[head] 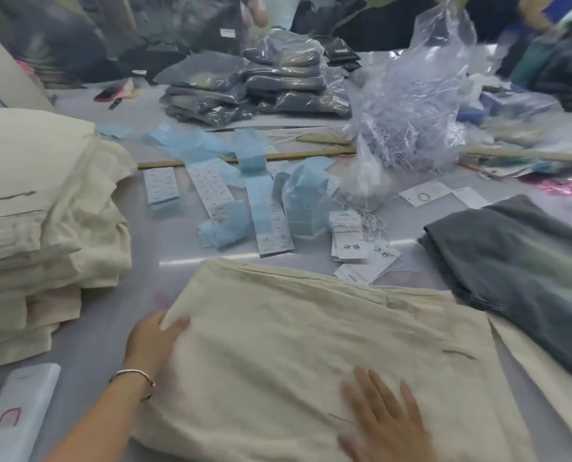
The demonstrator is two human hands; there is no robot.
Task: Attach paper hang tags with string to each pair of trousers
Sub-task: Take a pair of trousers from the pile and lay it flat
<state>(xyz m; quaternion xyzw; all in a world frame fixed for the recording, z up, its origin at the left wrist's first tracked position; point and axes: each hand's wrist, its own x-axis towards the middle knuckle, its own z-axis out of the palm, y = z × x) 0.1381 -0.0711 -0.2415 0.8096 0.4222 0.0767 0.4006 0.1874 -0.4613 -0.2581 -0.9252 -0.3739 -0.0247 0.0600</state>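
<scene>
At nine o'clock my left hand (153,341) gripped the cream trousers (311,355) by their edge; at five my right hand (386,425) lay flat on them. I judged I was positioning; next, a hang tag (351,246) at one o'clock.

The cream trousers (311,345) are matt, creased woven cloth, slightly rough-looking, like the folded stack (38,228) beside them. The grey trousers (518,261) are soft, dull cloth. The worktop (111,328) is smooth and faintly glossy. The hang tags (354,248) are matt white paper with thin string. Clear glossy plastic bags (421,95) crinkle behind; a thin metal bangle (134,375) gleams.
</scene>
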